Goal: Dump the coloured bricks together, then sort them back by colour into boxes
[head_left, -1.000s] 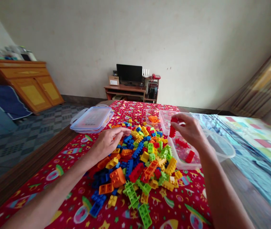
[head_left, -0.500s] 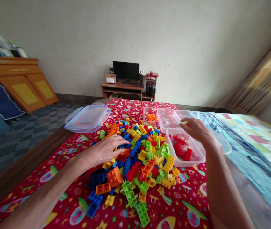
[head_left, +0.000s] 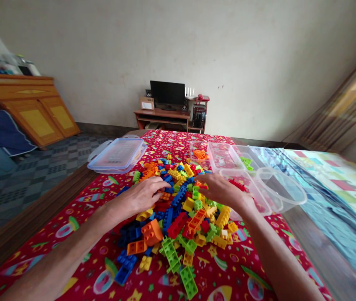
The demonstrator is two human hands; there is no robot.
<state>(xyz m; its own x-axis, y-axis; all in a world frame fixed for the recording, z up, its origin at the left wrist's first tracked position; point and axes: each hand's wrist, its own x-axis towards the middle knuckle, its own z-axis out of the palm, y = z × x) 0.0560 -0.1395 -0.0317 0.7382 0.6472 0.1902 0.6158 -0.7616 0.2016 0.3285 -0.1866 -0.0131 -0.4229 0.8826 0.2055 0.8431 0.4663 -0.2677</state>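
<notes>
A heap of plastic building bricks in red, blue, yellow, orange and green covers the middle of the table. Over its left part rests my left hand (head_left: 143, 194), fingers curved and parted from the thumb, near a blue brick (head_left: 179, 195). My right hand (head_left: 218, 187) reaches over the heap's right side, close to a green brick (head_left: 195, 192); its fingers look apart with nothing visible in them. Under the right wrist is a clear container (head_left: 266, 205) with red bricks (head_left: 238, 184), partly hidden. Green bricks (head_left: 247, 163) lie in another clear container behind it.
Orange bricks (head_left: 200, 154) sit in a clear container at the back. An open round-ended clear container (head_left: 301, 194) stands at the right. Stacked lids (head_left: 118, 154) lie back left on the red patterned cloth (head_left: 96, 234). Bedding (head_left: 328, 217) is at the right.
My right hand has moved left and down, from above the clear containers to the heap. Green bricks now show in the rear container. My left hand stays over the heap, fingers slightly closer together.
</notes>
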